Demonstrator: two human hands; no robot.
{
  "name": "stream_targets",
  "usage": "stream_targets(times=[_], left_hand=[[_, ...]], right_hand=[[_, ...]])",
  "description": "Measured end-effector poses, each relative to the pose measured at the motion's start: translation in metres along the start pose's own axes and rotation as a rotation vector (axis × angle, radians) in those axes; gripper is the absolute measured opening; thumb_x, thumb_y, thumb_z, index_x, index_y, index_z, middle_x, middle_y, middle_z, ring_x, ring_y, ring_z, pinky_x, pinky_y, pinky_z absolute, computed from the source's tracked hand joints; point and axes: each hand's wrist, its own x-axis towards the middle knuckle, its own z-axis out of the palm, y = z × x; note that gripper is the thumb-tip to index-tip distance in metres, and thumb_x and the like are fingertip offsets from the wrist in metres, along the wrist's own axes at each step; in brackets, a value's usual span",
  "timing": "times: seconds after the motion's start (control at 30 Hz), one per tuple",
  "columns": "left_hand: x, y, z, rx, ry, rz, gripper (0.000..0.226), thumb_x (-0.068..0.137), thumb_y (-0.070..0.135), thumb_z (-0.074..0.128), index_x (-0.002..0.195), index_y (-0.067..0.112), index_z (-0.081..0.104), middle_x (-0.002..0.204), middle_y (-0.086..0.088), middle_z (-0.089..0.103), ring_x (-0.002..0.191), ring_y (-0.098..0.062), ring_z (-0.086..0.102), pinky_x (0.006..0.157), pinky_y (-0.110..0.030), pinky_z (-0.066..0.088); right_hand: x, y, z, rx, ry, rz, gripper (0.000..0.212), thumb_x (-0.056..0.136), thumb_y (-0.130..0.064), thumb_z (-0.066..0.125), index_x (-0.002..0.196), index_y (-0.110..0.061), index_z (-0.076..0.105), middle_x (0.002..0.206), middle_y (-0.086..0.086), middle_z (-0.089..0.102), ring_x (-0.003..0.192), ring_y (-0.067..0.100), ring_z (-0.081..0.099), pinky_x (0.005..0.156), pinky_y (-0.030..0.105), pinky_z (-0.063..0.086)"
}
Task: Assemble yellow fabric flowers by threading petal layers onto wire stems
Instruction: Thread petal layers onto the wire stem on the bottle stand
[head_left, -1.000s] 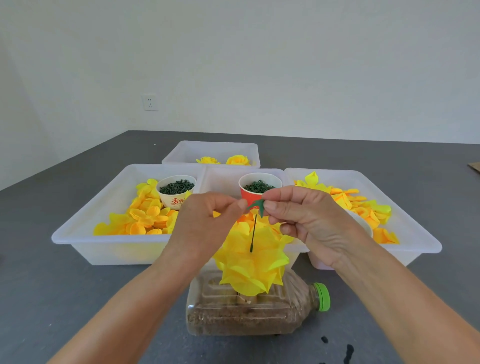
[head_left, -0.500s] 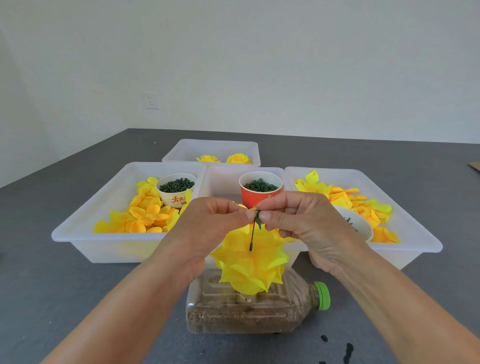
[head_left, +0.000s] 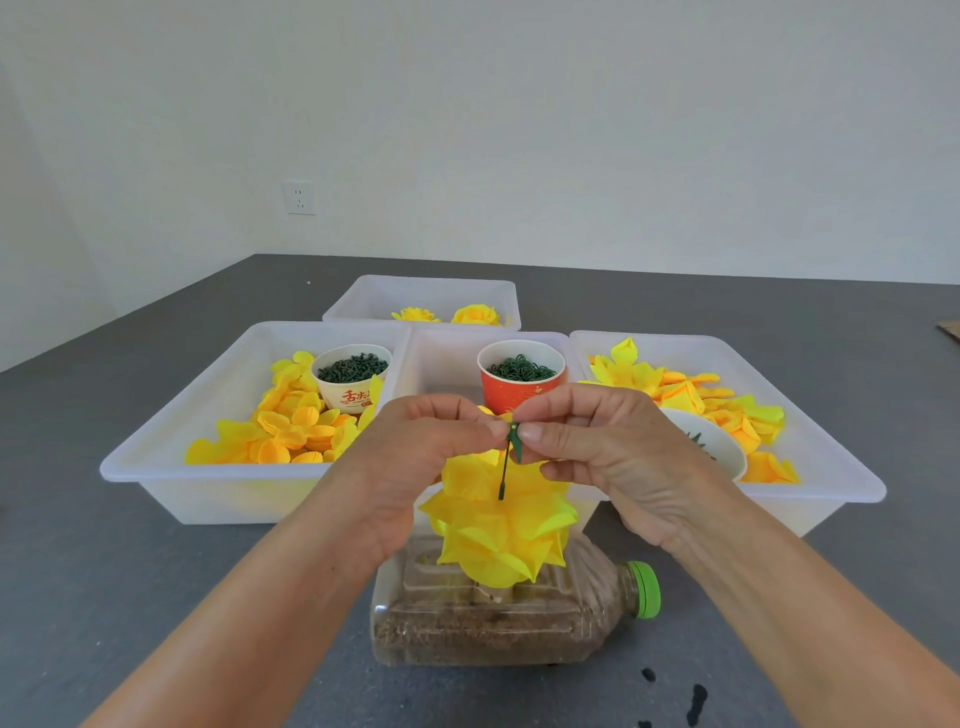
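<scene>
- Left tray (head_left: 171, 467): loose yellow petals (head_left: 291, 426) and a white cup (head_left: 350, 376) of dark green bits. Stock unused.
- Far tray (head_left: 363, 296): two finished yellow flowers (head_left: 447, 314). Judged early in the batch.
- Left hand (head_left: 415, 462): fingers curled, thumb and forefinger pinching the green stem top (head_left: 513, 434) from the left.
- Centre near: flower in progress (head_left: 498, 525), several petal layers stacked, seated on a plastic bottle (head_left: 498, 623) lying on its side. Green wire stem (head_left: 503, 470) hangs over it, above the layers.
- Right hand (head_left: 608, 457): pinching the same stem top from the right, fingertips nearly meeting the left's.
- Red cup (head_left: 519, 382) of green rings behind the hands.
- Right tray (head_left: 831, 467): more petals, not yet threaded.
</scene>
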Motion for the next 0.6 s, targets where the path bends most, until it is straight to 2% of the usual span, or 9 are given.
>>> stream_targets(times=[0.1,0.2,0.37,0.5,0.6], left_hand=[[0.0003,0.0002,0.0,0.002,0.003,-0.003,0.01,0.061,0.02,0.073,0.054,0.019,0.067,0.069,0.001,0.069,0.075,-0.014,0.059,0.074,-0.032,0.043],[0.0032,-0.0018,-0.0009,0.004,0.024,-0.001,0.021,0.073,0.014,0.07,0.053,0.019,0.067,0.065,0.003,0.067,0.074,-0.015,0.056,0.075,-0.032,0.041],[0.0032,-0.0048,-0.0012,-0.004,0.036,-0.009,0.02,0.076,0.014,0.069,0.056,0.017,0.068,0.063,0.004,0.066,0.069,-0.013,0.057,0.073,-0.03,0.043],[0.0031,-0.0035,-0.0005,-0.004,0.039,-0.023,0.023,0.077,0.013,0.069,0.054,0.017,0.068,0.062,0.001,0.065,0.064,-0.013,0.057,0.065,-0.025,0.045],[0.003,-0.0034,0.0011,-0.011,0.061,-0.023,0.026,0.076,0.012,0.069,0.051,0.018,0.067,0.062,0.0,0.064,0.069,-0.017,0.057,0.073,-0.031,0.046]], right_hand=[[0.0001,-0.002,0.001,-0.009,-0.004,0.011,0.015,0.073,-0.007,0.072,0.069,-0.022,0.075,0.072,0.002,0.072,0.066,0.009,0.068,0.057,0.017,0.051],[0.0016,-0.0043,0.002,-0.03,-0.013,0.006,0.018,0.076,-0.008,0.071,0.071,-0.025,0.076,0.071,0.0,0.072,0.066,0.009,0.068,0.056,0.017,0.051],[0.0028,-0.0045,0.0036,-0.06,-0.005,0.019,0.018,0.075,-0.011,0.072,0.071,-0.028,0.077,0.071,-0.002,0.072,0.065,0.008,0.068,0.056,0.017,0.05],[0.0042,-0.0046,0.0031,-0.024,-0.01,0.064,0.01,0.065,-0.019,0.075,0.071,-0.027,0.077,0.07,-0.001,0.072,0.064,0.008,0.068,0.054,0.017,0.049],[0.0043,-0.0043,0.0021,0.021,-0.006,0.102,0.016,0.055,-0.024,0.074,0.07,-0.024,0.078,0.07,0.0,0.071,0.062,0.008,0.067,0.053,0.017,0.05]])
